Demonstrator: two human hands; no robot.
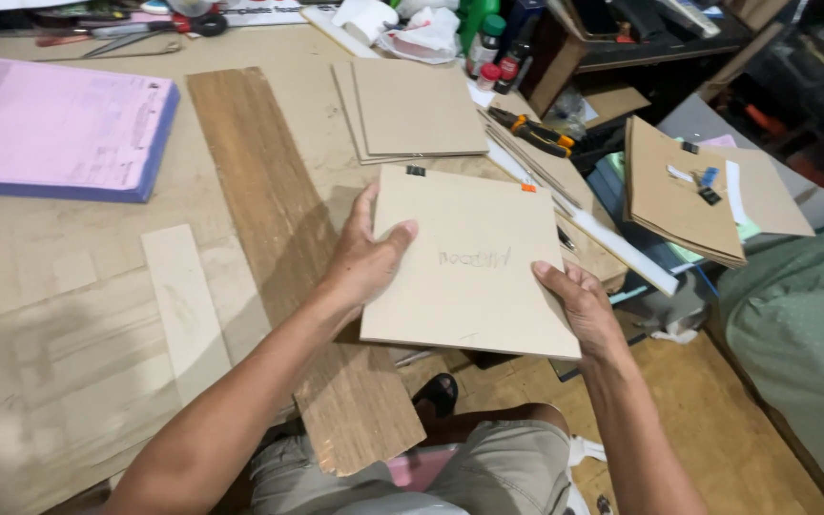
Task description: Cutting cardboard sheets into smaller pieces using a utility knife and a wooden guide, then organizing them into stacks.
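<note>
One clipped board (pixel 469 262), maybe several stacked, held by left hand (pixel 366 259) and right hand (pixel 579 303).

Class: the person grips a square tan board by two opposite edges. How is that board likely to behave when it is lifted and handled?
The tan board probably stays stiff: held only at its edges by the left hand and right hand, it shows no sag. It looks thin, so likely light. Its flat, smooth face may slide easily over the worktable.

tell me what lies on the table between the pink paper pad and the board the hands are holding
In the head view, a long wood-grain plank lies between the pink paper pad and the held board, running diagonally under the left hand.
</note>
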